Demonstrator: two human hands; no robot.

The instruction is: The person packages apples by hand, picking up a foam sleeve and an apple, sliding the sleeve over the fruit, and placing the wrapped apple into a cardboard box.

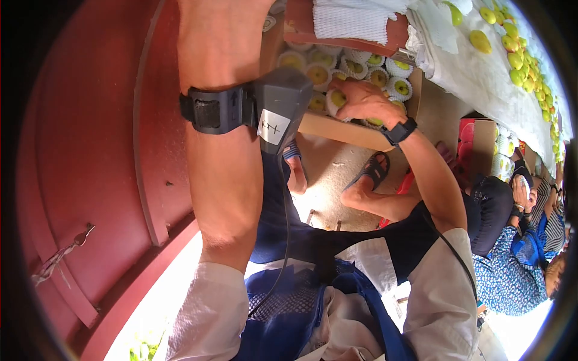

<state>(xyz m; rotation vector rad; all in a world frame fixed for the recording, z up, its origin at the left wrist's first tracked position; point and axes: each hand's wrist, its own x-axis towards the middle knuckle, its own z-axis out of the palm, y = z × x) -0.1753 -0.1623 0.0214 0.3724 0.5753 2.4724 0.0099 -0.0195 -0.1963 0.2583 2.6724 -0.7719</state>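
My right hand [368, 101] is closed on a yellow-green apple [335, 103] in a white foam net. It is over a cardboard box [346, 131], among other net-wrapped apples [355, 67] packed side by side. The hand hides some of the apples under it, and its fingertips are partly hidden. My left forearm [223, 171], with a black strap and a dark device on it, reaches up past the top edge of the view. The left hand itself is cut off there.
White foam nets [355, 21] lie beyond the box. A pale cloth [445, 66] bears many loose apples [524, 63] at the upper right. Another box of wrapped apples [503, 150] stands at right, near a seated person [512, 265]. A red panel [90, 138] rises at left.
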